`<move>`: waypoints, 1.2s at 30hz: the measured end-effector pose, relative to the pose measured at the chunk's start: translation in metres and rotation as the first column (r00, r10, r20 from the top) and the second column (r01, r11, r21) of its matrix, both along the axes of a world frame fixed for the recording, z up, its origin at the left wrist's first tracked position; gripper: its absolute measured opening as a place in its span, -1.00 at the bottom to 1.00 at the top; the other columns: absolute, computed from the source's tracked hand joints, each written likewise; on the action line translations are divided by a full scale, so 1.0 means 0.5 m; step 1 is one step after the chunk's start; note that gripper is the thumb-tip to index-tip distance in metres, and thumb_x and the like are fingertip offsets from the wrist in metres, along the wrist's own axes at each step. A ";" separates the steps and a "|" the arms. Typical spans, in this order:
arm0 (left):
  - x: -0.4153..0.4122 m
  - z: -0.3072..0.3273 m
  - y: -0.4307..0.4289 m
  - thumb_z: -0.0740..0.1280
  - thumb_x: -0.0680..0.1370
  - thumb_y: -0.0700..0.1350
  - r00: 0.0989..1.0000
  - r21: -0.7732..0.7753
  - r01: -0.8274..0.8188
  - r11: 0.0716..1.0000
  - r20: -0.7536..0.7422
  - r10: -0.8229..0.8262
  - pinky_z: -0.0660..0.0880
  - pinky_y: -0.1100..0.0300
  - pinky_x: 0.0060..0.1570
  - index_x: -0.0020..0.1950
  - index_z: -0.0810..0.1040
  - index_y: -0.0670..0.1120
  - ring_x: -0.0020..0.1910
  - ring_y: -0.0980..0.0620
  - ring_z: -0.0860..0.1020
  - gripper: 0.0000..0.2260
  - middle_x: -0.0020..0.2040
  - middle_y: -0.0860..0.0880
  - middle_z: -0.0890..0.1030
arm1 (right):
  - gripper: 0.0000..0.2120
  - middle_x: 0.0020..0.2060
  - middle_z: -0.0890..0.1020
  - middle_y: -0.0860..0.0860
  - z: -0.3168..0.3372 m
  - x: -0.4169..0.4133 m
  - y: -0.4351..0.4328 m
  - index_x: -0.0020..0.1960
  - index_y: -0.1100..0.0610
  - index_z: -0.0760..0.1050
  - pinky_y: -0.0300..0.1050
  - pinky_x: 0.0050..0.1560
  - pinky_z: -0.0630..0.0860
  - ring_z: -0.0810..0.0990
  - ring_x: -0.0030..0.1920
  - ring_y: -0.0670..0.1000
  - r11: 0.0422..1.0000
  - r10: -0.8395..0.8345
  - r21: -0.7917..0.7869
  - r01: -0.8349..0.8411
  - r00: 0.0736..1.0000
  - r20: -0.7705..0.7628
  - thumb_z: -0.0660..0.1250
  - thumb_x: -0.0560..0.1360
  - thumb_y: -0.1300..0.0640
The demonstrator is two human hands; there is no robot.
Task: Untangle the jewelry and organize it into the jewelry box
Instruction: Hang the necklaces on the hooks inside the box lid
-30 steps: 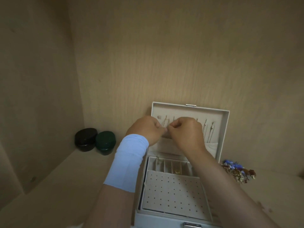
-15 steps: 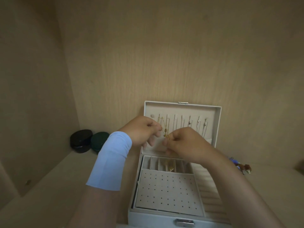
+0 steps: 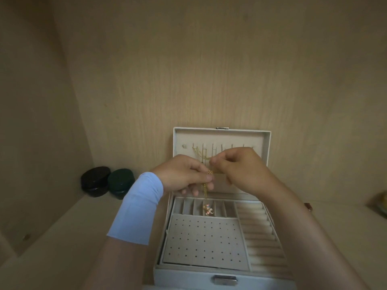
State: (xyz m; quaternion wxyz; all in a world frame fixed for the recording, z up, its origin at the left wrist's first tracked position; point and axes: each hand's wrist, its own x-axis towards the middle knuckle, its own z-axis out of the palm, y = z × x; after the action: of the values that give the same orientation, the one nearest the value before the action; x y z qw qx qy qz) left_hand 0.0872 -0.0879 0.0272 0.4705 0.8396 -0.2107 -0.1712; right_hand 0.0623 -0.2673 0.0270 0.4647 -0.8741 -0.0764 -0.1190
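Dark lacquer comes first at the far left: a black pot (image 3: 95,181) and a green pot (image 3: 121,183) sit touching on the wooden shelf (image 3: 62,237), well apart from my work. Next is my pale blue sleeve (image 3: 140,206), then my left grip (image 3: 184,176), fingers curled and pinching a gold chain (image 3: 206,189) in front of the raised lid (image 3: 219,137) of the jewelry box (image 3: 188,277). Below that pinch the chain hangs down. Its pink pendant (image 3: 208,210) dangles at the middle of the narrow compartments (image 3: 188,207); I cannot tell whether it touches the lining. Just to the right, my right grip (image 3: 238,170) pinches the same chain higher up, near the row of hooks (image 3: 212,146) in the lid. One strand seems to run up to a hook on the left. Further right lie the ring rolls (image 3: 256,225), and past my forearm a small brown thing (image 3: 308,206) sits on the shelf, too blurred to name.

As I judge it, I am hanging this necklace. The links are fine and slack between my two pinches, so a tug could snag them on a neighbouring hook or knot them afresh. If either pinch slips, the pendant's weight would likely drag the chain into the compartments in a heap.
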 end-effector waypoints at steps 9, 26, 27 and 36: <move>-0.001 0.019 0.004 0.45 0.50 -0.08 0.964 -0.096 -0.150 0.984 0.206 0.167 0.38 0.43 -0.43 -0.03 0.71 -0.09 -0.42 0.14 0.48 -0.89 -0.26 0.02 0.66 | -0.78 -0.41 0.61 -0.03 -0.024 -0.011 0.031 -0.13 0.22 0.62 -0.30 -0.44 0.40 0.50 -0.51 -0.18 0.983 0.178 -0.008 -0.183 0.962 -0.205 0.34 0.58 0.09; 0.020 -0.010 0.021 0.25 0.59 -0.08 0.877 0.438 -0.366 0.821 0.457 0.147 0.48 0.02 0.23 0.24 0.56 0.03 0.18 -0.04 0.55 -0.76 0.23 0.00 0.58 | -0.77 -0.59 0.53 -0.12 0.050 0.054 0.058 -0.29 0.10 0.66 -0.23 -0.36 0.39 0.48 -0.53 -0.18 0.990 -0.043 -0.124 0.062 0.988 0.151 0.37 0.52 0.11; 0.022 -0.013 0.021 0.25 0.59 -0.07 0.878 0.461 -0.368 0.808 0.459 0.137 0.49 0.02 0.23 0.24 0.56 0.02 0.18 -0.05 0.55 -0.75 0.23 0.01 0.57 | -0.76 -0.60 0.53 -0.10 0.053 0.060 0.061 -0.29 0.12 0.66 -0.23 -0.37 0.41 0.47 -0.54 -0.17 0.990 -0.045 -0.123 0.065 0.987 0.155 0.37 0.52 0.12; 0.027 -0.023 0.009 0.24 0.58 -0.10 0.881 0.585 -0.370 0.721 0.467 0.073 0.51 -0.02 0.18 0.28 0.54 -0.06 0.15 -0.11 0.54 -0.72 0.28 -0.04 0.42 | -0.81 -0.63 0.53 -0.12 0.029 0.085 0.079 -0.26 0.13 0.67 -0.40 -0.48 0.37 0.49 -0.58 -0.19 0.988 -0.035 -0.143 0.054 0.990 0.133 0.38 0.51 0.17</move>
State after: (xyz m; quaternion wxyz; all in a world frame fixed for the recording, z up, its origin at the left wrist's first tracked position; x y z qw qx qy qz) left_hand 0.1010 -0.0835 0.0156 0.1056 0.9864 -0.1261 0.0056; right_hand 0.1049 -0.2278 0.0414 0.3906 -0.8977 -0.0957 -0.1802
